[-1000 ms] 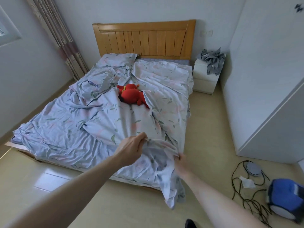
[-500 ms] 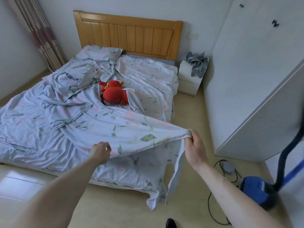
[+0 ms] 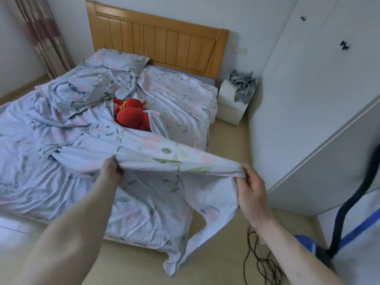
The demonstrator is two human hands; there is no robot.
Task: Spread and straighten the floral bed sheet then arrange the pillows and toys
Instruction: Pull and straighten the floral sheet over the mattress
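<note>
Floral bed sheet (image 3: 61,145) lies rumpled across the bed, filling the frame's left and centre; its near edge is lifted taut. Left hand (image 3: 110,171), centre, clenches that edge; right hand (image 3: 251,188), centre right, pinches the corner, which droops toward bare floor (image 3: 226,145). Red plush toy (image 3: 131,118) sits mid-bed; pillow (image 3: 121,60) by the headboard (image 3: 160,44).
</note>
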